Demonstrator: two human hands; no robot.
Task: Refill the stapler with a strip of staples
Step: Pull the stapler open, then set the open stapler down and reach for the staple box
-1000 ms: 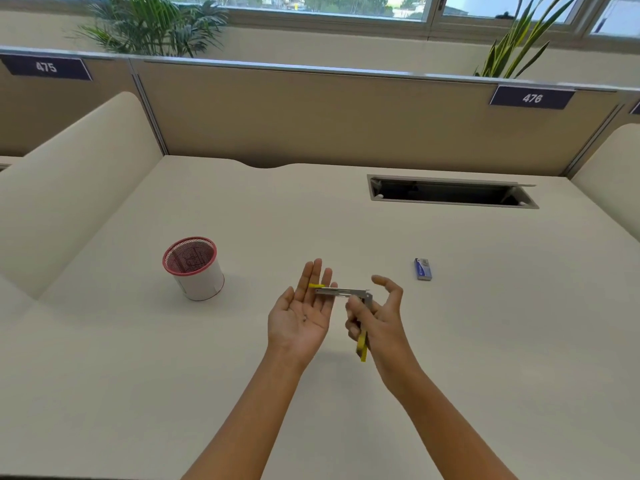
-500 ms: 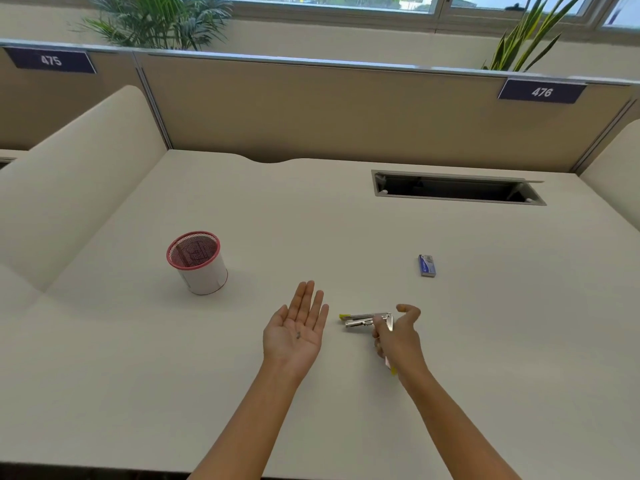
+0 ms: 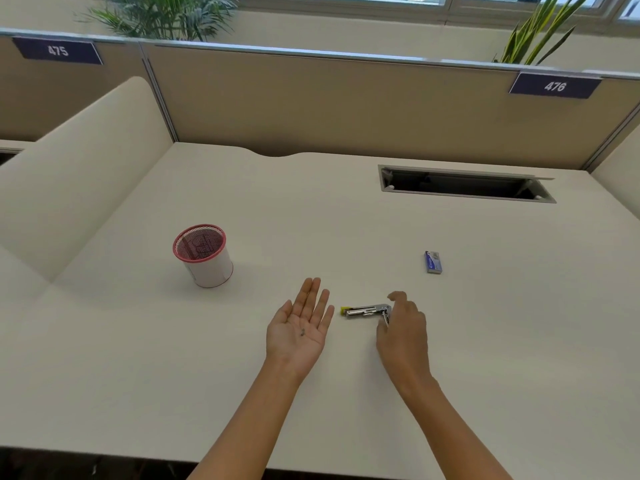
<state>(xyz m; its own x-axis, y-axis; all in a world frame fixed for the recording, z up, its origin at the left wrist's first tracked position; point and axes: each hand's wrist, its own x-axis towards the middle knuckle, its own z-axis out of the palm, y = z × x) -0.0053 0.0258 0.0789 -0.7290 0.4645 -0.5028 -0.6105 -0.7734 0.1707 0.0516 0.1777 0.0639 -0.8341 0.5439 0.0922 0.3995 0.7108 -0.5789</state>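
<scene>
The stapler (image 3: 363, 311) lies swung open on the desk, its silver staple channel and yellow tip pointing left. My right hand (image 3: 403, 329) covers its hinge end, thumb and fingers around the part that runs under the hand, index finger lifted. My left hand (image 3: 299, 327) is held palm up just left of the stapler, fingers straight, with a tiny dark staple fragment (image 3: 302, 332) in the palm. A small blue staple box (image 3: 433, 262) lies on the desk beyond my right hand, apart from both hands.
A red-rimmed mesh cup (image 3: 204, 256) stands on the desk to the left. An open cable slot (image 3: 464, 184) is set into the desk at the back right. Beige partitions close the back and the sides.
My right hand carried the open stapler away from my left palm, down and to the right, onto the desk. My left hand stayed palm up.
</scene>
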